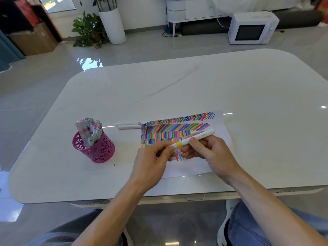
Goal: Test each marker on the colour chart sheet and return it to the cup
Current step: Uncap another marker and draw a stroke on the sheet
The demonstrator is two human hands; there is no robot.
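Pinching the yellow-banded end of the white plastic marker [197,137] with the left hand [150,162] while the right hand [207,150] curls its fingers round the barrel above the striped paper colour chart sheet [195,167], the person risks, I judge, a sudden jerk streaking stray ink across it.

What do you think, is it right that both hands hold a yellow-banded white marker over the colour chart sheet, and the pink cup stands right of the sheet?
Not quite: the head view shows the pink cup standing to the left of the colour chart sheet. The left hand and right hand do hold the yellow-banded marker over it.
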